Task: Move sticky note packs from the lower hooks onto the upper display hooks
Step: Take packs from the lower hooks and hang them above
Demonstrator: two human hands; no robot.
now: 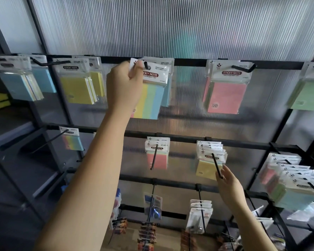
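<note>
My left hand [124, 86] pinches the top left corner of a multicolour striped sticky note pack [152, 95], whose header hole sits on an upper hook [145, 65]. Lower down, my right hand [227, 183] reaches with straight fingers to the tip of a lower hook [217, 167]. That hook carries several yellow sticky note packs [208, 160]. A second lower hook [154, 156] to the left holds pink packs [157, 154].
The upper rail also carries blue [18, 84], yellow [78, 86], pink [225, 91] and green packs [308, 95]. A striped pack [72, 140] hangs lower left. More packs [294, 182] crowd hooks at right. Other small goods hang on the bottom rows.
</note>
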